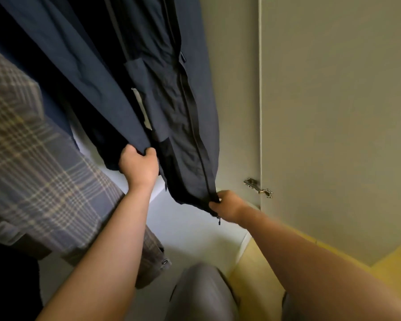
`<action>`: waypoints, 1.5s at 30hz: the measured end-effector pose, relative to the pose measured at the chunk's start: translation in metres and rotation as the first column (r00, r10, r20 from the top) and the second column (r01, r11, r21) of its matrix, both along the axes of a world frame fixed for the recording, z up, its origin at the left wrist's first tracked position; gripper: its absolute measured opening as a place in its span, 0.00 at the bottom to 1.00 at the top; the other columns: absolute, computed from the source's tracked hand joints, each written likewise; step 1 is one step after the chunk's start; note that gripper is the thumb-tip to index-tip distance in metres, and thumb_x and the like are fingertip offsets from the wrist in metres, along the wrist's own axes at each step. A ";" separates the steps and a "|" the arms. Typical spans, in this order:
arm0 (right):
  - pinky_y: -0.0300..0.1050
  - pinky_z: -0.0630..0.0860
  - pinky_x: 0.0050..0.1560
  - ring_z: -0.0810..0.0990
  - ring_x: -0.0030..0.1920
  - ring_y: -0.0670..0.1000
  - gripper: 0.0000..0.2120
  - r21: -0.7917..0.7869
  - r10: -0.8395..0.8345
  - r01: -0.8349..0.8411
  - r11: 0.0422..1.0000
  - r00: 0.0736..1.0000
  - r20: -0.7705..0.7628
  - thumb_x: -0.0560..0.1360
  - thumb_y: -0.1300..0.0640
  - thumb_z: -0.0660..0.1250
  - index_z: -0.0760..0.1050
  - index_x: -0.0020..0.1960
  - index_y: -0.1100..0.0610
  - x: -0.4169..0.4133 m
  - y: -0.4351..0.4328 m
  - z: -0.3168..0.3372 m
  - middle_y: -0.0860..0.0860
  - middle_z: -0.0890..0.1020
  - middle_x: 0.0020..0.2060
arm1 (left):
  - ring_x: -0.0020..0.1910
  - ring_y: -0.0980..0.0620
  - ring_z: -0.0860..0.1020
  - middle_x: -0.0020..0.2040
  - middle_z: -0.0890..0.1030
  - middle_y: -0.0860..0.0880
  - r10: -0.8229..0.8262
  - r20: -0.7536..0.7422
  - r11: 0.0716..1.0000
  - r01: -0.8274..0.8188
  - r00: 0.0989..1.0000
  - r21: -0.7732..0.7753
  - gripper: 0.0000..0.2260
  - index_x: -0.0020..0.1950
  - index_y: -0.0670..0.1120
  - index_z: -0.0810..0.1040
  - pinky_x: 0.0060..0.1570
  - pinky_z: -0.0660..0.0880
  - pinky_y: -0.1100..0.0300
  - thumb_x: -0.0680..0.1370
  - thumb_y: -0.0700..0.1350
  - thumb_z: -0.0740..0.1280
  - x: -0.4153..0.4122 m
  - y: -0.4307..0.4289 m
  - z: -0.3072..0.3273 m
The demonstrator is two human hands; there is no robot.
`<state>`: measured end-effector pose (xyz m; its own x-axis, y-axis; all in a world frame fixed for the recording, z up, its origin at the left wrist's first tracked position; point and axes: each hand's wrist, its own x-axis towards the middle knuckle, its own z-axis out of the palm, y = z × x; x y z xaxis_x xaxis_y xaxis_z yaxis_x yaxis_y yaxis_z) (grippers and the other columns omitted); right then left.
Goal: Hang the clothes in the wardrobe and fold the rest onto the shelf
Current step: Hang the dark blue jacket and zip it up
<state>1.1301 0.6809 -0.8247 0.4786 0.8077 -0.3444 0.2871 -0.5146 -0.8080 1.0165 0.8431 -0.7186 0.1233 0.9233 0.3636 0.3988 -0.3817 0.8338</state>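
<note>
L hand (139, 166) | fingers curled, gripping navy jacket (116, 72) hem | R hand (227, 206) | pinching zipper end

Matt navy cloth jacket (162, 100) (metal hinge (258, 187))

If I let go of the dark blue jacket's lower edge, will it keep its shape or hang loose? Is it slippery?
Probably floppy: the dark blue jacket shows soft creases and hangs in folds between the left hand and the right hand. It looks thin, so it is likely light for its size. The smooth cloth may slip; the right hand pinches it at the zipper end.
</note>
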 end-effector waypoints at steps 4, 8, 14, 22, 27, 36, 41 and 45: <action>0.50 0.77 0.44 0.80 0.43 0.59 0.11 -0.025 -0.099 0.096 0.995 0.989 -0.108 0.81 0.54 0.59 0.75 0.54 0.59 -0.018 -0.007 -0.008 0.59 0.83 0.47 | 0.52 0.38 0.79 0.53 0.81 0.38 -0.094 -0.102 0.995 0.096 0.990 0.016 0.10 0.57 0.39 0.72 0.49 0.74 0.56 0.76 0.34 0.60 -0.014 -0.008 -0.013; 0.56 0.83 0.45 0.85 0.41 0.61 0.08 0.153 -0.188 0.246 0.957 0.928 -0.320 0.83 0.53 0.56 0.71 0.58 0.54 -0.027 0.004 0.004 0.57 0.83 0.47 | 0.49 0.33 0.77 0.53 0.79 0.32 -0.057 -0.242 0.984 0.096 0.969 0.152 0.17 0.65 0.35 0.67 0.41 0.66 0.58 0.77 0.32 0.58 -0.024 -0.015 -0.036; 0.57 0.83 0.46 0.84 0.41 0.63 0.09 0.331 -0.179 0.330 0.884 0.894 -0.410 0.84 0.54 0.59 0.71 0.60 0.58 -0.042 0.020 0.019 0.60 0.83 0.50 | 0.49 0.30 0.77 0.52 0.78 0.30 -0.010 -0.313 0.995 0.040 0.950 0.090 0.12 0.61 0.35 0.65 0.39 0.66 0.51 0.77 0.34 0.57 -0.033 -0.011 -0.045; 0.52 0.83 0.45 0.84 0.41 0.59 0.09 0.345 -0.082 0.413 0.843 0.732 -0.677 0.84 0.58 0.57 0.72 0.61 0.60 -0.050 0.036 0.034 0.64 0.82 0.53 | 0.46 0.38 0.78 0.44 0.80 0.41 -0.181 -0.122 0.974 0.160 0.976 -0.162 0.05 0.49 0.39 0.73 0.42 0.71 0.53 0.73 0.36 0.64 -0.046 0.001 -0.055; 0.45 0.77 0.32 0.75 0.31 0.53 0.03 0.269 -0.143 0.554 0.788 0.589 -0.796 0.84 0.60 0.60 0.69 0.57 0.57 -0.048 0.044 0.030 0.57 0.77 0.44 | 0.40 0.43 0.79 0.46 0.80 0.43 -0.265 0.024 0.915 0.259 0.964 -0.309 0.06 0.52 0.45 0.73 0.43 0.77 0.51 0.76 0.38 0.64 -0.048 0.002 -0.063; 0.45 0.83 0.45 0.83 0.39 0.55 0.10 0.091 -0.101 0.605 0.791 0.275 -0.956 0.79 0.75 0.58 0.76 0.52 0.67 -0.050 0.041 0.021 0.60 0.84 0.39 | 0.31 0.54 0.67 0.49 0.78 0.44 -0.151 0.552 0.361 0.565 0.820 -0.742 0.06 0.54 0.47 0.76 0.34 0.63 0.64 0.78 0.46 0.67 -0.049 0.008 -0.062; 0.45 0.82 0.48 0.83 0.41 0.55 0.09 0.010 -0.158 0.675 0.738 0.186 -0.970 0.77 0.77 0.60 0.75 0.48 0.66 -0.051 0.047 0.018 0.60 0.84 0.35 | 0.47 0.49 0.75 0.51 0.81 0.45 -0.122 0.685 0.302 0.685 0.718 -0.663 0.18 0.58 0.40 0.80 0.45 0.70 0.60 0.71 0.46 0.72 -0.057 0.017 -0.068; 0.45 0.83 0.47 0.84 0.40 0.56 0.10 -0.037 -0.153 0.700 0.714 0.104 -0.983 0.75 0.78 0.62 0.73 0.49 0.65 -0.060 0.055 0.009 0.60 0.84 0.36 | 0.43 0.52 0.79 0.39 0.81 0.48 -0.324 0.621 0.411 0.698 0.714 -0.587 0.11 0.43 0.43 0.82 0.48 0.75 0.62 0.78 0.32 0.62 -0.053 0.015 -0.071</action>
